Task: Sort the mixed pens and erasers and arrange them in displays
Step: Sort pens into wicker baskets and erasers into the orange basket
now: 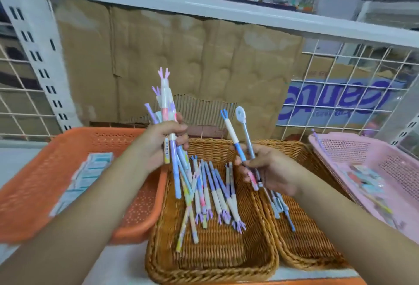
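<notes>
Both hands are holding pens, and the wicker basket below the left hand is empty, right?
Not empty: the head view shows the wicker basket below the left hand holding a loose pile of pens. Both hands do hold pens; the right hand has two.

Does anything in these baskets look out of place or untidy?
Yes. The pens in the middle wicker basket lie crossed in a loose heap, their tops pointing opposite ways. A lone purple pen leans at the pink basket's far corner.
</notes>
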